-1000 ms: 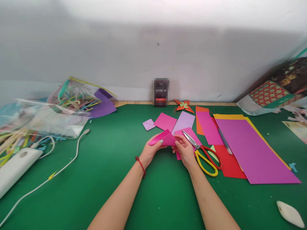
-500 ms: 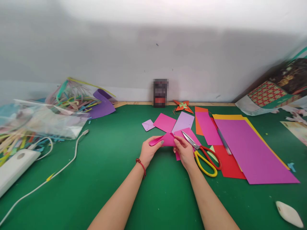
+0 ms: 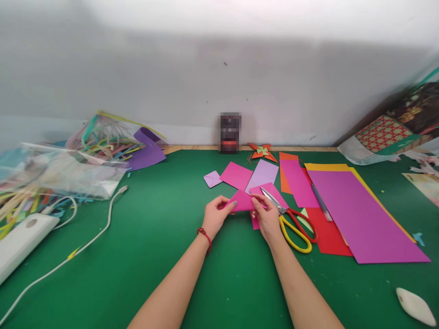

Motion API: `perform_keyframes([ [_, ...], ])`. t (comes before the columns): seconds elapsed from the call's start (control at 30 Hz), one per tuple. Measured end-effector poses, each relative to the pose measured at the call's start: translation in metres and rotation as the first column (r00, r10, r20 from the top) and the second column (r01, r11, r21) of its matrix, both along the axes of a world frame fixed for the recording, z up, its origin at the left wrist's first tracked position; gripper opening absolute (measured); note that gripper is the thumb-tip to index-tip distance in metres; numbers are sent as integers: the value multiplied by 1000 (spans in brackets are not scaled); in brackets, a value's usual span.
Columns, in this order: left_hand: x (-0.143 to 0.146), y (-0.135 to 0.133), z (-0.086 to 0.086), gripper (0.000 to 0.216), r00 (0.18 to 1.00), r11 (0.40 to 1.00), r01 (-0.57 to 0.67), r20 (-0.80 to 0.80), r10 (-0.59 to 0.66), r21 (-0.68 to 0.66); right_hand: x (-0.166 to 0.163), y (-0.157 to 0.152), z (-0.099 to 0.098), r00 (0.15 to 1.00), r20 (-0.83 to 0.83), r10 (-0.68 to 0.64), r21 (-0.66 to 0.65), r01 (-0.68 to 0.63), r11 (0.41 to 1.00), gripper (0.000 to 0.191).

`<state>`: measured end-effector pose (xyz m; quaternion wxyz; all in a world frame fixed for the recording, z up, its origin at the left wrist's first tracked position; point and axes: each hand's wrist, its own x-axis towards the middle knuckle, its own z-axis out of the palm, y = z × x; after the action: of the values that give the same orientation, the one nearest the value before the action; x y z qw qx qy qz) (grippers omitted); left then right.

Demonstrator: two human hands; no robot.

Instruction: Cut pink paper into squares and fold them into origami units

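A small folded piece of pink paper [image 3: 241, 201] is pinched between my two hands, a little above the green table. My left hand [image 3: 217, 214] grips its left corner, thumb on top. At the right corner, my right hand [image 3: 265, 214] holds it with thumb and fingers. Scissors [image 3: 281, 210] with one red and one yellow handle lie just right of my right hand, blades partly over a pink sheet [image 3: 272, 191]. Beyond my hands are a pink square [image 3: 236, 175], a lilac paper piece [image 3: 262, 174] and a small folded lilac square [image 3: 212, 178].
Purple, yellow and red sheets [image 3: 363, 214] lie stacked at the right, with a pen [image 3: 321, 202] on them. An orange-green paper flower [image 3: 262, 151] sits near the wall. At left are paper strips, a plastic bag [image 3: 78, 169], a white power bank [image 3: 27, 244] and its cable [image 3: 99, 233].
The paper's left end, curled over before, now lies flatter as a pointed shape. My left hand has shifted slightly right and its thumb has moved along the paper.
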<state>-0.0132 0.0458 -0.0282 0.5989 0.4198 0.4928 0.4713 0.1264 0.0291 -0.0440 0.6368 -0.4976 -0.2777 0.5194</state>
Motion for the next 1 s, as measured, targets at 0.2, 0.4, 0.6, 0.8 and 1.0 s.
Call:
perform_keyframes([
  [0.2,0,1,-4,23,999,999,33,-22,-33,10,1,1,1,999,-33,-6,1,6,1000,29],
  [0.4,-1,2,-8,20,996,997,77,-44,-76,14,1,1,5,998,-67,5,3,-5,1000,31],
  [0.6,-1,1,-2,22,998,998,57,-31,-57,0,0,0,-3,994,-34,105,-11,-105,994,36],
  [0.8,-2,0,0,22,992,995,85,-100,-80,46,-2,0,-8,993,51,108,-9,-108,994,27],
  [1.0,-4,-1,2,19,981,986,139,-148,-125,90,0,0,-6,991,11,131,-24,-130,991,27],
])
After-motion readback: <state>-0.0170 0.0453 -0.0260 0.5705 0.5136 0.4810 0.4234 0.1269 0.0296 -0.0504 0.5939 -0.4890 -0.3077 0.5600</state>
